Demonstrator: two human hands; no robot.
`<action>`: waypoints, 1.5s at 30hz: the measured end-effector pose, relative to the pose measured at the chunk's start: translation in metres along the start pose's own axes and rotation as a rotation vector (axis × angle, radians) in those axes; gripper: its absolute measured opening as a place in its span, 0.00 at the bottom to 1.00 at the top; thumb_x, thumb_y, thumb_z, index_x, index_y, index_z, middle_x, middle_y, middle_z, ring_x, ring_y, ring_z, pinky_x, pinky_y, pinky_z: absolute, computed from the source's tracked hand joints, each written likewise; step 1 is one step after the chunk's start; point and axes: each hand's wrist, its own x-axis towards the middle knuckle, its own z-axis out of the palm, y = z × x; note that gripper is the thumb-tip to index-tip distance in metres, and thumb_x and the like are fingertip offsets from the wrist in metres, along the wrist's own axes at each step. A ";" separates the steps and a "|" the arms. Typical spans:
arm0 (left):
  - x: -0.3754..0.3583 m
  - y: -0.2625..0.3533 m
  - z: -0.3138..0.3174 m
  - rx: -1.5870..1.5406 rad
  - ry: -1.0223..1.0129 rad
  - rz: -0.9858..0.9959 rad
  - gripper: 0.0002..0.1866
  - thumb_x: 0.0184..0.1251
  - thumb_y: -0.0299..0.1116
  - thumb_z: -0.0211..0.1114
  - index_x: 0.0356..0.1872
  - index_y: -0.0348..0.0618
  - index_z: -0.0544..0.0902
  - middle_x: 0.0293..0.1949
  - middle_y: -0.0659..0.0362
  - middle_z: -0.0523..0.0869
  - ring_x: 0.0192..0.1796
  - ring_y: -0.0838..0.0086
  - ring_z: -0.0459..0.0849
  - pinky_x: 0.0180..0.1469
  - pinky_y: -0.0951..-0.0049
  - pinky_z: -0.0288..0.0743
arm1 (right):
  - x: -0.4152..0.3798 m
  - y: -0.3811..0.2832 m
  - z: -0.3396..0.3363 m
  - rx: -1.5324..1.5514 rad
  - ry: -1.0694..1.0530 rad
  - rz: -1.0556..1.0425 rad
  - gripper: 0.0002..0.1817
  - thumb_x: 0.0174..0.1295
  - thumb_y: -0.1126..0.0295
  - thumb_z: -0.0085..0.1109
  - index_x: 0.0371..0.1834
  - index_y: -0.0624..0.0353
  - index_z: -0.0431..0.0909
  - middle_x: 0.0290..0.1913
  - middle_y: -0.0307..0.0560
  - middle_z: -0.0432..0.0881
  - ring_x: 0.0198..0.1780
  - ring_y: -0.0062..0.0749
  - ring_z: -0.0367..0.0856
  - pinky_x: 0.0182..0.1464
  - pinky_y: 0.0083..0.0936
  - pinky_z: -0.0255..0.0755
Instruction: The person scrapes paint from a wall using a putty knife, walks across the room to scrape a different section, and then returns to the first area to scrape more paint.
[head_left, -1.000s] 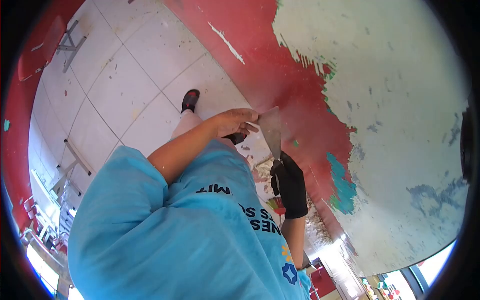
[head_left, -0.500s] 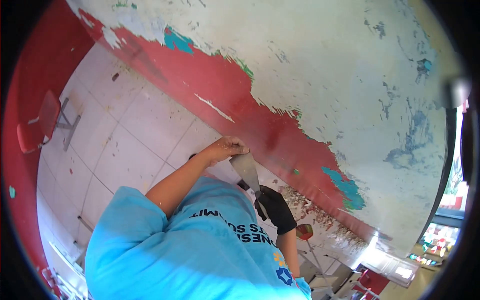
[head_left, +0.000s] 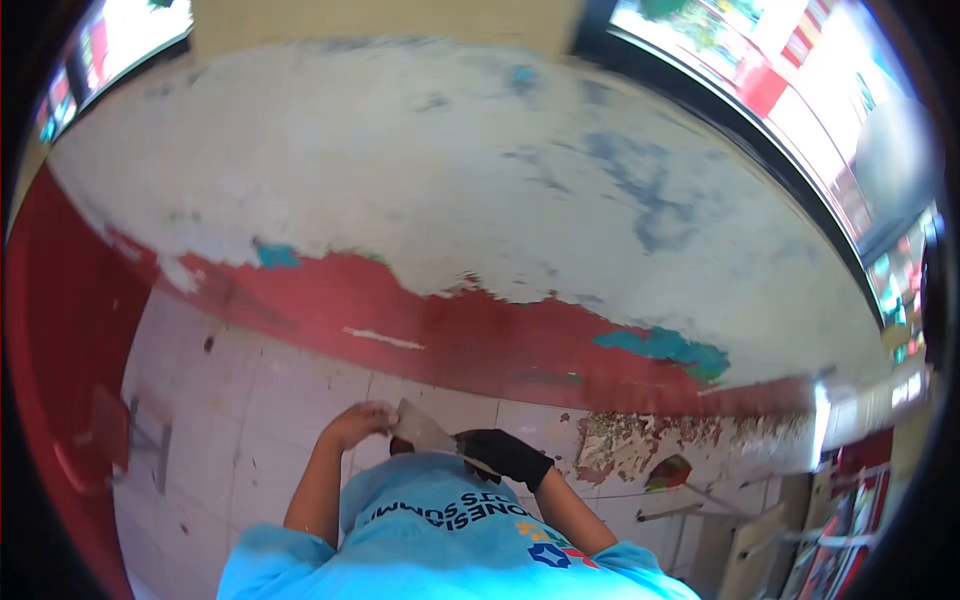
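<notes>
A metal scraper (head_left: 428, 433) with a wide flat blade is held in front of my blue shirt, low in the view. My right hand (head_left: 505, 455), in a black glove, is closed around its handle. My left hand (head_left: 360, 420) is bare and pinches the blade's far edge with its fingertips. Both hands hang over the white tiled floor (head_left: 260, 400), short of the wall (head_left: 500, 200). The wall's red paint band (head_left: 470, 340) runs along its base, with whitish scraped plaster above it and teal patches (head_left: 665, 345).
Paint flakes (head_left: 630, 445) lie heaped on the tiles by the wall's foot at the right. A red chair (head_left: 110, 435) stands at the left. Metal furniture legs (head_left: 700, 505) and shelves are at the lower right. Bright windows (head_left: 800, 70) sit at the upper right.
The view has swung so the wall now fills the top and my hands sit lower. Both hands have stayed on the scraper, the left one still at the blade.
</notes>
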 end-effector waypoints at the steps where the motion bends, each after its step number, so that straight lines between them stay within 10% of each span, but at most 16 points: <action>1: 0.001 -0.004 0.005 -0.006 -0.010 -0.017 0.15 0.54 0.40 0.65 0.37 0.39 0.78 0.33 0.59 0.80 0.37 0.75 0.76 0.42 0.76 0.71 | -0.005 0.007 -0.003 0.040 -0.022 0.032 0.20 0.63 0.58 0.46 0.51 0.62 0.71 0.21 0.38 0.75 0.16 0.17 0.69 0.17 0.15 0.63; 18: 0.073 -0.042 0.138 0.215 -0.345 -0.354 0.13 0.55 0.32 0.63 0.41 0.39 0.75 0.33 0.59 0.80 0.39 0.74 0.77 0.40 0.76 0.70 | -0.103 0.181 -0.044 0.430 0.345 -0.146 0.20 0.62 0.52 0.42 0.40 0.56 0.75 0.24 0.39 0.76 0.20 0.21 0.71 0.22 0.20 0.67; 27: 0.086 -0.070 0.136 0.434 0.114 -0.306 0.14 0.60 0.39 0.55 0.41 0.40 0.76 0.35 0.56 0.81 0.36 0.69 0.80 0.37 0.70 0.72 | -0.109 0.293 -0.088 0.575 0.849 -0.039 0.18 0.56 0.56 0.54 0.35 0.63 0.75 0.25 0.46 0.76 0.23 0.27 0.74 0.25 0.26 0.70; 32: 0.106 -0.168 0.034 0.606 0.056 -0.523 0.14 0.60 0.40 0.55 0.39 0.41 0.77 0.34 0.52 0.83 0.36 0.67 0.82 0.37 0.66 0.73 | -0.123 0.359 -0.065 0.076 0.825 0.543 0.17 0.54 0.60 0.49 0.30 0.64 0.79 0.32 0.54 0.81 0.28 0.38 0.80 0.30 0.32 0.73; 35: 0.108 -0.183 0.002 0.971 -0.204 -0.434 0.14 0.60 0.41 0.55 0.39 0.42 0.77 0.34 0.49 0.83 0.37 0.68 0.82 0.39 0.66 0.73 | -0.148 0.354 -0.041 -0.038 0.600 0.771 0.18 0.55 0.60 0.45 0.32 0.63 0.81 0.33 0.52 0.81 0.30 0.37 0.81 0.34 0.34 0.74; 37: 0.122 -0.220 -0.023 1.671 -0.599 0.068 0.15 0.59 0.42 0.54 0.40 0.42 0.78 0.33 0.48 0.82 0.38 0.70 0.83 0.40 0.66 0.73 | -0.138 0.391 -0.022 0.026 0.478 0.803 0.18 0.55 0.60 0.45 0.35 0.62 0.80 0.36 0.51 0.81 0.34 0.35 0.81 0.36 0.34 0.74; 40: 0.134 -0.207 -0.007 1.882 -0.624 0.044 0.15 0.59 0.42 0.55 0.38 0.41 0.78 0.33 0.50 0.83 0.36 0.68 0.82 0.37 0.65 0.74 | -0.138 0.408 -0.010 0.106 0.344 0.837 0.19 0.55 0.60 0.45 0.40 0.61 0.79 0.40 0.51 0.80 0.38 0.33 0.80 0.37 0.34 0.74; 41: 0.126 -0.197 -0.010 1.877 -0.630 0.042 0.15 0.59 0.42 0.55 0.38 0.41 0.78 0.33 0.50 0.83 0.36 0.68 0.82 0.37 0.65 0.74 | -0.141 0.409 -0.007 0.121 0.336 0.846 0.19 0.56 0.60 0.45 0.40 0.61 0.78 0.41 0.50 0.80 0.38 0.33 0.80 0.37 0.34 0.74; 43: 0.101 -0.104 0.076 0.761 -0.037 -0.490 0.14 0.59 0.41 0.56 0.37 0.40 0.77 0.32 0.53 0.82 0.33 0.66 0.81 0.34 0.65 0.73 | -0.145 0.410 -0.001 0.150 0.315 0.864 0.19 0.56 0.60 0.44 0.42 0.60 0.77 0.42 0.49 0.79 0.39 0.32 0.80 0.37 0.33 0.74; 45: 0.133 -0.132 0.051 0.643 -0.157 -0.381 0.13 0.59 0.39 0.56 0.38 0.40 0.75 0.33 0.54 0.81 0.32 0.66 0.80 0.31 0.67 0.72 | -0.150 0.409 0.003 0.172 0.290 0.883 0.18 0.57 0.60 0.44 0.44 0.59 0.76 0.43 0.47 0.78 0.39 0.31 0.79 0.37 0.33 0.74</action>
